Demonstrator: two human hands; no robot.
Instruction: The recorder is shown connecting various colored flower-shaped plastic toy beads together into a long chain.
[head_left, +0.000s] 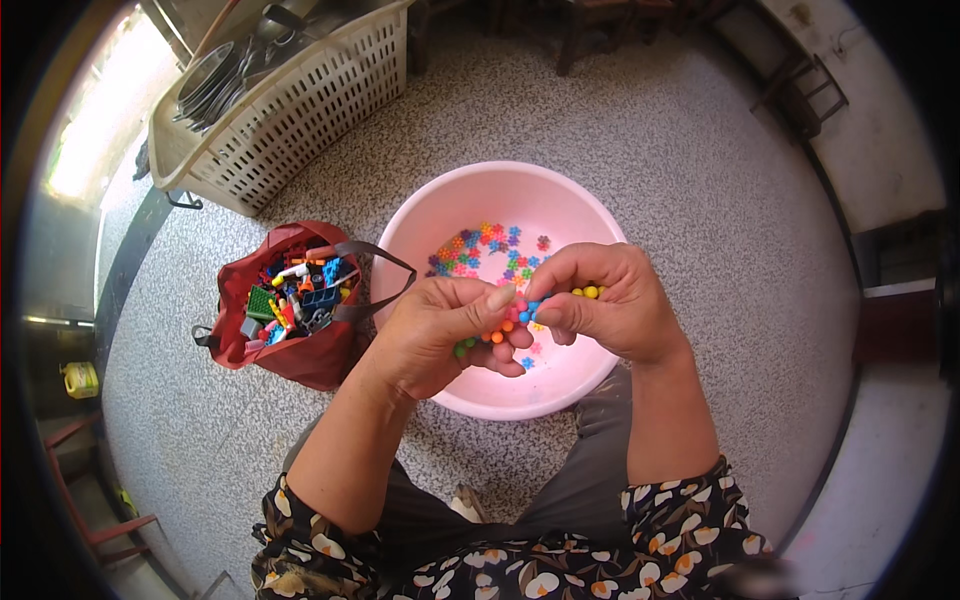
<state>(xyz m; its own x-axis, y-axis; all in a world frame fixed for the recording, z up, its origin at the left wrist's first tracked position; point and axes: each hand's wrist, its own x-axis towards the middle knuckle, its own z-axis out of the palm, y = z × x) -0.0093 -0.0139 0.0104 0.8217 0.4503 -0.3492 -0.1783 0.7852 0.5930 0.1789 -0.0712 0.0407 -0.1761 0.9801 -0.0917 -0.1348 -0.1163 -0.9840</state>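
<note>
Between my two hands is a row of small knobbly flower-shaped plastic pieces (525, 314), in pink, blue, orange, green and yellow. My left hand (432, 335) is closed around the green, orange and pink end, its thumb pressed on top. Thumb and forefinger of my right hand (632, 308) pinch near the blue piece, and yellow knobs show past these fingers. How the pieces join is partly hidden by the fingers. Below both hands stands a round pink basin (505, 190), with many loose flower-shaped pieces (465, 255) in mixed colours scattered on its bottom.
Left of the basin sits a red cloth bag (335, 368), full of mixed plastic toy bricks (300, 290); its dark handle (385, 250) leans to the basin's rim. A white slatted basket (300, 125) holding metal pans stands far left. Wooden stools (595, 25) line the back.
</note>
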